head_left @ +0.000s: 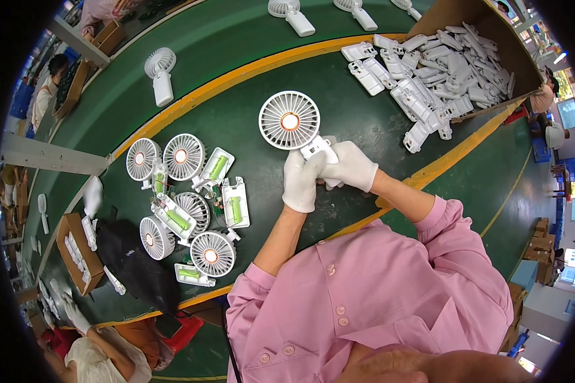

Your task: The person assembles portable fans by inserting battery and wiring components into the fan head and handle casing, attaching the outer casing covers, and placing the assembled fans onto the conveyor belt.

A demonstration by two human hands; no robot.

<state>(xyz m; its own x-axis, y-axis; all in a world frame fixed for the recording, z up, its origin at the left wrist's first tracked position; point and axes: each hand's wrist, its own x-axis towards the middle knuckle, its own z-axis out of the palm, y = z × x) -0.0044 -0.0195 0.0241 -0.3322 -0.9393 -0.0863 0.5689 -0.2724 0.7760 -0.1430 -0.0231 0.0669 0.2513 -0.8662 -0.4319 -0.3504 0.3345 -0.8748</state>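
Observation:
A white handheld fan (289, 120) with an orange ring at its hub is held over the green table, its round grille pointing away from me. My left hand (301, 182), in a white glove, is closed round the left side of the fan's handle. Gloved as well, my right hand (349, 166) grips the same handle from the right, its thumb lying near the handle's upper part. Between them the hands cover most of the handle; a small dark detail shows just below the fan head.
Opened fans (180, 220) with green cells cluster on the left. White plastic casings (421, 108) spill from a cardboard box (524, 57) at far right. Finished-looking fans (161, 73) lie on the green belt beyond the yellow edge. A black bag (137, 262) and a small carton (76, 249) sit near a co-worker's gloved hand (76, 316).

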